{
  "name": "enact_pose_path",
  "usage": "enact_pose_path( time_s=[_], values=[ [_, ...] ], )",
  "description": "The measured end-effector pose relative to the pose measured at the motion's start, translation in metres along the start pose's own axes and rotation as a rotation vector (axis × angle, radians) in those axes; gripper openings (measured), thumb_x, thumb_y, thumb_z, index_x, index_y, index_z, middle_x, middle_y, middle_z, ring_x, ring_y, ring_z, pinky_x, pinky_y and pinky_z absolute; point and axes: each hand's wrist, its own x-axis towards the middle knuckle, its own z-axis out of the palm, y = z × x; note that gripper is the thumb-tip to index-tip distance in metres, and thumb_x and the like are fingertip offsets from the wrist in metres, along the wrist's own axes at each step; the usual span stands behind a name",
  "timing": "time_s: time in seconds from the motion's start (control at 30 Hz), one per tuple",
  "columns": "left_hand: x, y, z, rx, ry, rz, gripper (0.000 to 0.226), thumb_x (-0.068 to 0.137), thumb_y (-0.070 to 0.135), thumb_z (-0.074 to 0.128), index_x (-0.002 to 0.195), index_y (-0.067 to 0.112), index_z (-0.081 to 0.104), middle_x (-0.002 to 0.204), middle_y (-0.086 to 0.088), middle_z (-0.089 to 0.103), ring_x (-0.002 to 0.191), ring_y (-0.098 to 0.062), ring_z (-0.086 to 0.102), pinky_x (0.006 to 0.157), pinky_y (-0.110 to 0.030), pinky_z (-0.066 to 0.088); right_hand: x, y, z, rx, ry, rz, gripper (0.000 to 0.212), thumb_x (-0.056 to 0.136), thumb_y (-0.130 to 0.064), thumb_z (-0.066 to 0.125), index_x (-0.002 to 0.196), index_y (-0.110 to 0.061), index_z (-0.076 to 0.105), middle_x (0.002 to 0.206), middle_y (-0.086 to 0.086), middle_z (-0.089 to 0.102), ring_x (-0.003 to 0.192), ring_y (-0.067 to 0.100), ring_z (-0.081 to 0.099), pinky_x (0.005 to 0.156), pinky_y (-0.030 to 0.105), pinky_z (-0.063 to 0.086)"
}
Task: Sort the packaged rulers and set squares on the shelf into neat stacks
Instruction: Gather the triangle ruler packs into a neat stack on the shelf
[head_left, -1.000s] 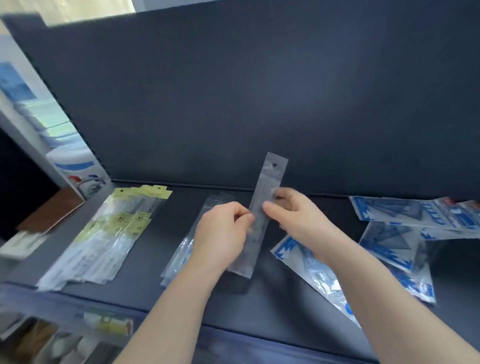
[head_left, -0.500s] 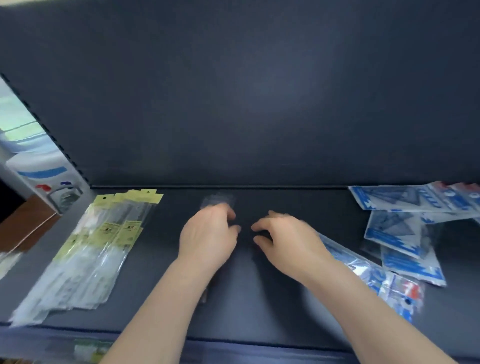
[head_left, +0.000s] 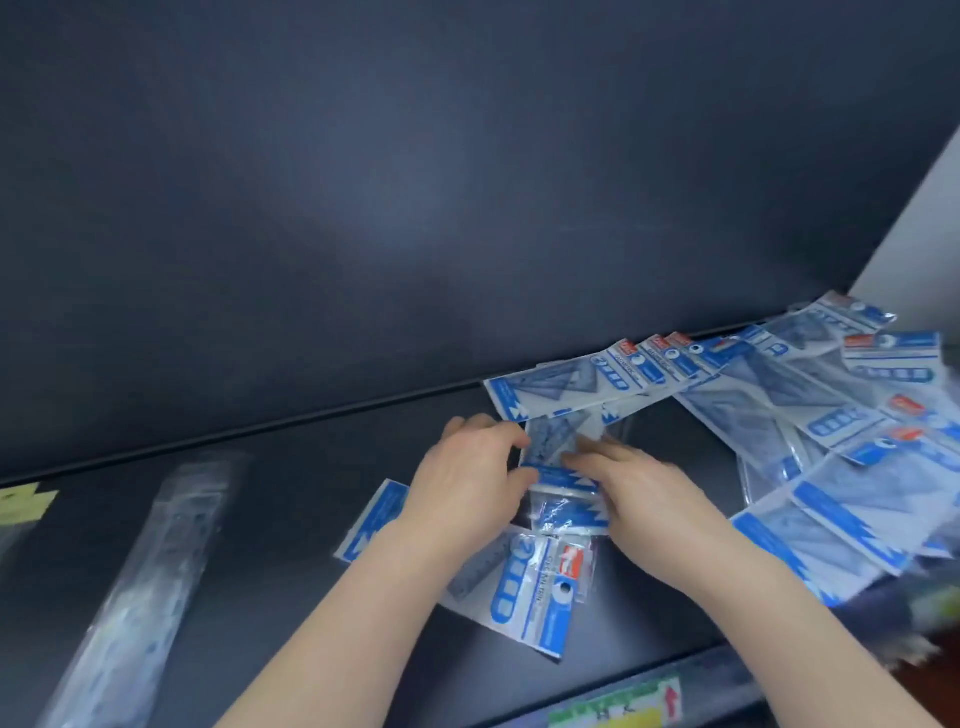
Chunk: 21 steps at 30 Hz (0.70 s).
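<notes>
Well, I saw the left hand (head_left: 467, 478) pinching the left edge of a set-square pack (head_left: 558, 452) between thumb and curled fingers, over the middle of the shelf (head_left: 311, 519). The right hand (head_left: 639, 488) had its fingers on the pack's right edge; whether they gripped it I could not tell. A second pack (head_left: 535, 587) lay under the left wrist, a heap (head_left: 810, 415) sprawled to the right, and a ruler pack (head_left: 156, 561) lay well left.
</notes>
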Motion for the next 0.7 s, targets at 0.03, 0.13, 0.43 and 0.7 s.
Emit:
enact_pose_path(
  time_s=[0.03,0.13,0.43,0.7],
  values=[
    [0.005,0.008,0.004,0.002,0.001,-0.028,0.035,0.092,0.040,0.059,0.125,0.029,0.059,0.125,0.006,0.055,0.118,-0.018,0.044,0.084,-0.030,0.040,-0.004,0.008,-0.006,0.036,-0.004,-0.021,0.050,0.088,-0.012,0.047,0.132,-0.036,0.051,0.142,-0.010,0.047,0.133,0.015,0.041,0.102,0.032,0.039],
    [0.014,0.028,0.015,0.023,-0.019,-0.078,0.038,0.090,0.042,0.061,0.124,0.027,0.059,0.127,0.004,0.054,0.119,-0.021,0.043,0.090,-0.033,0.044,-0.010,0.038,-0.018,-0.007,-0.037,-0.016,0.042,0.083,-0.008,0.049,0.109,-0.037,0.064,0.112,-0.010,0.065,0.111,0.018,0.057,0.092,0.028,0.041],
    [0.030,0.064,0.035,0.228,-0.184,-0.110,0.049,0.096,0.052,0.043,0.144,0.044,0.035,0.155,0.015,0.028,0.142,-0.016,0.023,0.116,-0.051,0.016,-0.009,0.097,-0.024,0.107,0.001,-0.171,0.034,0.086,-0.011,0.047,0.107,-0.029,0.064,0.109,-0.009,0.064,0.103,0.019,0.059,0.082,0.035,0.049],
    [0.016,0.082,0.029,0.235,-0.127,-0.233,0.062,0.086,0.063,0.052,0.143,0.044,0.036,0.156,0.011,0.027,0.144,-0.016,0.020,0.116,-0.057,0.015,-0.007,0.110,-0.028,0.211,-0.108,-0.341,0.041,0.080,-0.009,0.043,0.105,-0.033,0.066,0.103,-0.012,0.065,0.106,0.017,0.056,0.087,0.035,0.047]
  ],
)
